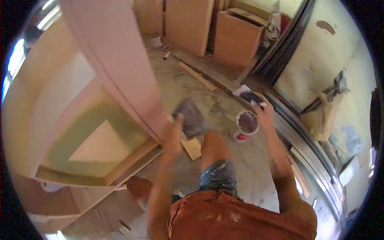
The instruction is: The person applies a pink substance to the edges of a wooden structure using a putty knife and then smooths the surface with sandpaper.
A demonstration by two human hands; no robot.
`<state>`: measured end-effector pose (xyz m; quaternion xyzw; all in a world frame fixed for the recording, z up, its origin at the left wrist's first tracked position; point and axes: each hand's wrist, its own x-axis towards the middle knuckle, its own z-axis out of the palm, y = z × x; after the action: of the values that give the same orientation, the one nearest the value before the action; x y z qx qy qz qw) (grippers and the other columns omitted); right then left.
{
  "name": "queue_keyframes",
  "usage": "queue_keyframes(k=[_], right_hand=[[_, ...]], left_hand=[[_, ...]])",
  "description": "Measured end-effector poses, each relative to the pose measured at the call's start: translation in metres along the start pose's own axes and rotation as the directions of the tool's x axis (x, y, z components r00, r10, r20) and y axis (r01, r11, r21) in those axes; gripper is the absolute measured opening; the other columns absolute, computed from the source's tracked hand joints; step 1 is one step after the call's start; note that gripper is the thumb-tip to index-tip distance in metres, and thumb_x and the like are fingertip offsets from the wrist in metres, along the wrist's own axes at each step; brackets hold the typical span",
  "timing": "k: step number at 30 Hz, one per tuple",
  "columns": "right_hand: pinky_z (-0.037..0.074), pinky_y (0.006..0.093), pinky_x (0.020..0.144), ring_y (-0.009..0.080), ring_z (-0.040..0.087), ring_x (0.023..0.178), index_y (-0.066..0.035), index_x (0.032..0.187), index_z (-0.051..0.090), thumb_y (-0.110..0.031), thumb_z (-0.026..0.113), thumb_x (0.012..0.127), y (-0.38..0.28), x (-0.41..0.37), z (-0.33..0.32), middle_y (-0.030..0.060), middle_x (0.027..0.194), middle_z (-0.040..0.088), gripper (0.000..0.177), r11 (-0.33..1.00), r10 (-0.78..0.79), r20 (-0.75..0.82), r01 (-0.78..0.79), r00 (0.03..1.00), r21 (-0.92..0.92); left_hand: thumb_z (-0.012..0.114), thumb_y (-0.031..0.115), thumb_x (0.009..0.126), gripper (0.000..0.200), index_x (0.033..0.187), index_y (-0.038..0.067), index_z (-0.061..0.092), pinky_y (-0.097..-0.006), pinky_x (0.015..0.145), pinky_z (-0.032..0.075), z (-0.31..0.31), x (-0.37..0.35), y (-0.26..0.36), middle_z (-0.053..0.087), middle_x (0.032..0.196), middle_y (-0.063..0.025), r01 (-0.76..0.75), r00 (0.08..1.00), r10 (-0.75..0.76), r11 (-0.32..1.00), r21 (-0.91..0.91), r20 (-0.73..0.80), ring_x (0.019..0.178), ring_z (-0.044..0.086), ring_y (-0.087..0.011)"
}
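Observation:
My left hand point(175, 130) is blurred and closed around the edge of a flat dark grey plate point(190, 116), held beside the pink-coated panel point(116, 52). At the right, my right hand point(263, 108) grips a putty knife point(249, 95) with a dark middle part and a pale end pointing up and left. Just below and left of that hand stands an open can point(242, 134) with a red and white label and brownish-pink contents. The can's rim is smeared.
A wooden frame with a greenish inner panel point(92, 138) leans at the left. Wood strips point(196, 76) and long metal bars point(310, 154) lie on the concrete floor point(248, 168). A brown cabinet point(238, 38) stands at the back. A small board point(192, 149) lies near my knee.

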<state>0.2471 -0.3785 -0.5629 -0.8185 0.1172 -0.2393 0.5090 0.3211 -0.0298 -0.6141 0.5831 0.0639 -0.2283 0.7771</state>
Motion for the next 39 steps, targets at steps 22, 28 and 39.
queue_keyframes(k=[22,28,39], right_hand=[[0.038,0.0484,0.105,0.0362,0.047,0.125,-0.019,0.128,0.057,-0.001,0.056,0.074,-0.019,-0.041,0.150,0.0116,0.131,0.055,0.057,0.498,-0.590,0.774,0.858,0.230,0.125],[0.048,0.0416,0.094,0.0326,0.058,0.110,-0.025,0.128,0.057,0.000,0.048,0.078,0.132,-0.057,0.213,0.0118,0.129,0.056,0.056,0.625,0.298,0.890,0.635,0.344,-0.454],[0.052,0.0454,0.080,0.0408,0.061,0.094,-0.011,0.125,0.056,-0.006,0.050,0.082,0.209,-0.101,0.296,0.0194,0.107,0.060,0.044,0.559,0.080,0.757,0.600,0.648,-0.572]], left_hand=[[0.054,0.033,0.093,0.036,0.114,0.005,0.058,-0.0341,0.079,0.053,-0.032,-0.105,-0.075,0.065,0.103,-0.0083,0.031,0.990,-0.100,0.837,-0.546,-0.098,0.087,0.065,-0.0217],[0.060,0.035,0.089,0.042,0.115,0.003,0.056,-0.0345,0.083,0.052,-0.108,-0.139,-0.148,0.063,0.105,-0.0095,0.257,0.952,-0.307,0.813,-0.522,-0.010,0.092,0.064,-0.0204],[0.057,0.030,0.092,0.038,0.122,0.008,0.052,-0.0392,0.089,0.049,-0.116,-0.120,-0.171,0.060,0.113,-0.0061,-0.103,0.911,-0.202,0.732,-0.674,-0.359,0.102,0.060,-0.0227]])
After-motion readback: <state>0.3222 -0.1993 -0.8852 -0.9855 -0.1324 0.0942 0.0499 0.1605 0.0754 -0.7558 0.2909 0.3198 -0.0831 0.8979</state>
